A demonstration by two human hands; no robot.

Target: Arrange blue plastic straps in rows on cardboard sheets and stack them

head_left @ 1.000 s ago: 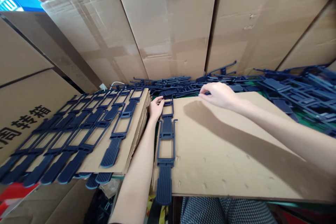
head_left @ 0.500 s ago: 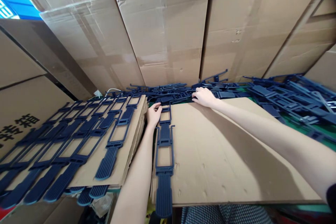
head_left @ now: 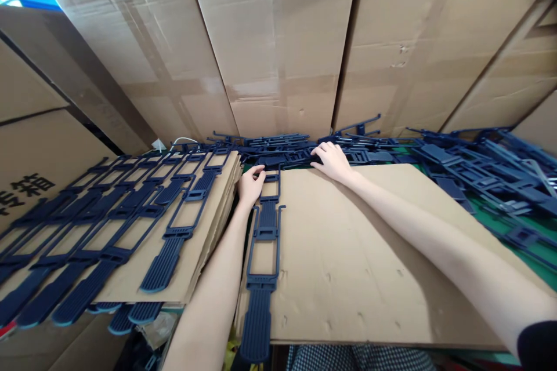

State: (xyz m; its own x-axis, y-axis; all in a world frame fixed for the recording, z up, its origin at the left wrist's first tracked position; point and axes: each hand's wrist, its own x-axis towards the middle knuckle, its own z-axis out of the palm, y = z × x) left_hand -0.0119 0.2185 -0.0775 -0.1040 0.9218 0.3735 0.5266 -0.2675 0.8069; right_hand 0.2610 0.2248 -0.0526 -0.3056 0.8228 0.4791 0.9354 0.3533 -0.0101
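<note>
On the cardboard sheet (head_left: 348,255) in front of me lies a long dark blue plastic bracket (head_left: 266,233) with open rectangular frames and a ribbed paddle, which overhangs the sheet's front edge. My left hand (head_left: 251,185) is at its far end, thumb and forefinger closed at the top left corner. My right hand (head_left: 332,162) is over the sheet's back edge, fingers apart and bent toward a heap of similar brackets (head_left: 282,156). Nothing shows in its grasp, though the fingertips overlap the heap.
To the left, a cardboard stack (head_left: 209,243) carries several brackets (head_left: 163,264) in a row, their paddles hanging over the front. A larger bracket pile (head_left: 491,168) lies on the green surface (head_left: 500,237) at right. Tall cardboard boxes (head_left: 278,40) wall off the back.
My view has tilted down slightly and shifted. The right hand has moved a little leftward and its fingers have spread. The left hand stays at the bracket's far end.
</note>
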